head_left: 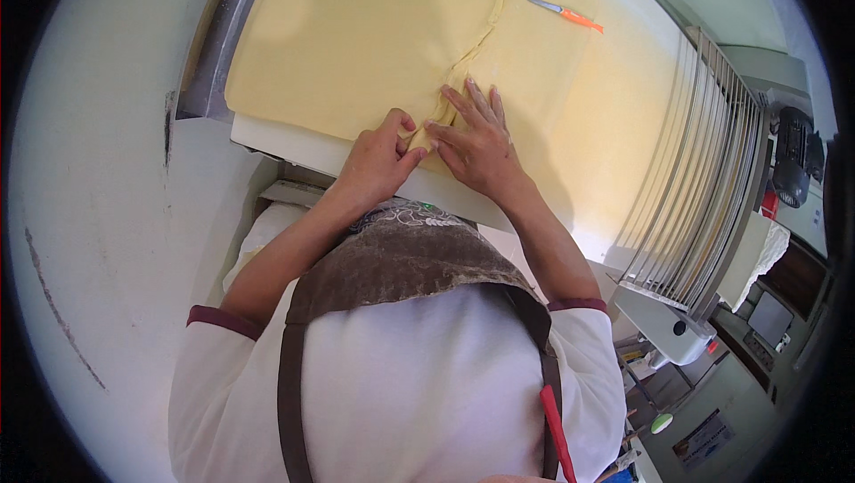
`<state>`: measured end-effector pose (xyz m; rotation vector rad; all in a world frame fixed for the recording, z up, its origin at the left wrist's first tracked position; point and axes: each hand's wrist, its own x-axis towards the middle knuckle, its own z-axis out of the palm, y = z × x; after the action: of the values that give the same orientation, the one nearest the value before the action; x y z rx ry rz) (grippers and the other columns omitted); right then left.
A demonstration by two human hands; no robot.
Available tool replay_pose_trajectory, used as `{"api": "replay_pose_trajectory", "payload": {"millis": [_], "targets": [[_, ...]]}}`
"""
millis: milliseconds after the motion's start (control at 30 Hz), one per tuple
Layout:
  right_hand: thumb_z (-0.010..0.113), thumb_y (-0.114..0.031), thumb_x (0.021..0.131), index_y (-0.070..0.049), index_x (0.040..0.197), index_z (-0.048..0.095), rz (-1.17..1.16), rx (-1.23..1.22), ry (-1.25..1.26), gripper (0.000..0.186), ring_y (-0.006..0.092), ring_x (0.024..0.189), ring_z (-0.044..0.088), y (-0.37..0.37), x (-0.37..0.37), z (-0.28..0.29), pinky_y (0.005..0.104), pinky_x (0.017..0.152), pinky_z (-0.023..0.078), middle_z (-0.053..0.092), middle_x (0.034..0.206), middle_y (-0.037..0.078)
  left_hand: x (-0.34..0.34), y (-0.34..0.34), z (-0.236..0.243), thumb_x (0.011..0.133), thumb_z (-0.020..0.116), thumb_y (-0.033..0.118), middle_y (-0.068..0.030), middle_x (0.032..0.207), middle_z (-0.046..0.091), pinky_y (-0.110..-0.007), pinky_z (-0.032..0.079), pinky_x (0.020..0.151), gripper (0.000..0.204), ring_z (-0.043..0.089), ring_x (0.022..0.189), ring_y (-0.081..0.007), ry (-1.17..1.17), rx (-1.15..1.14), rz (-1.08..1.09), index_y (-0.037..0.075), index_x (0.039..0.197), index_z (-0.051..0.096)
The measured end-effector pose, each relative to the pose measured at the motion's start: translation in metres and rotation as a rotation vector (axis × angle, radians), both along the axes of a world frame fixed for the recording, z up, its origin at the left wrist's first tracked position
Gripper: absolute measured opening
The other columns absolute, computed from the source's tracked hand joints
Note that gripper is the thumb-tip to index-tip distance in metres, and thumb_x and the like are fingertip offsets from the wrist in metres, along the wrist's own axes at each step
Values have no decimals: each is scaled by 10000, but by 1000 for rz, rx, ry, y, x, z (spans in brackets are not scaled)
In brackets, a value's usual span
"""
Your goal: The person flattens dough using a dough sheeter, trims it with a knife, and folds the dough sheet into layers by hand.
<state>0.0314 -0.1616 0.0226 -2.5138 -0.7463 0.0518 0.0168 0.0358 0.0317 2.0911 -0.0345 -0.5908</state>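
Note:
A large pale-yellow sheet of dough [356,38] lies over the work surface, with a ridged, folded seam running from its far part down to the near edge. My left hand [378,155] pinches the dough at the near end of this seam, thumb and index finger bent around it. Just to the right, my right hand [481,140] lies on the dough with fingers spread, its index fingertip touching the seam beside my left hand. A small knife [565,14] with an orange handle rests on the dough at the far right, beyond both hands.
A metal wire guard [690,189] stands across the right side of the surface. At the left runs a metal edge [209,64] beside a pale wall. Behind the guard, a dark motor [791,158] is visible. A brown apron [401,256] hangs close to the near edge.

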Motion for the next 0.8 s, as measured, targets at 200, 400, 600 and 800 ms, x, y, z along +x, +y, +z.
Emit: {"api": "replay_pose_trajectory", "payload": {"millis": [200, 400, 600, 800], "targets": [[717, -232, 802, -187, 1052, 728, -39, 1, 14, 254, 392, 1385, 305, 4, -1, -4, 610, 1122, 182, 450, 1420, 109, 6, 16, -4, 849, 674, 129, -158, 676, 636, -377, 485, 582, 211, 650, 634, -286, -153, 166, -85, 17, 929, 514], [751, -241, 770, -140, 1018, 697, -134, 27, 46, 273, 397, 1403, 268, 19, -7, 0, 633, 1118, 135, 453, 1408, 111, 1, 17, -7, 850, 658, 109, -158, 693, 627, -390, 501, 626, 181, 655, 684, -311, -144, 97, -79, 15, 916, 517], [764, -265, 745, -120, 961, 667, -171, 78, 69, 277, 424, 1381, 271, 21, -6, -9, 680, 1089, 130, 434, 1389, 119, -7, 16, -11, 849, 632, 72, -151, 736, 620, -389, 496, 615, 148, 638, 670, -315, -266, 35, -119, 17, 932, 523], [783, -212, 732, -124, 901, 654, -335, 55, 43, 229, 362, 1365, 307, 37, -7, -15, 624, 1109, 150, 501, 1322, 67, -6, 30, -14, 817, 642, 70, -143, 906, 614, -424, 481, 730, 193, 614, 824, -294, -367, 142, -212, 41, 987, 557]]}}
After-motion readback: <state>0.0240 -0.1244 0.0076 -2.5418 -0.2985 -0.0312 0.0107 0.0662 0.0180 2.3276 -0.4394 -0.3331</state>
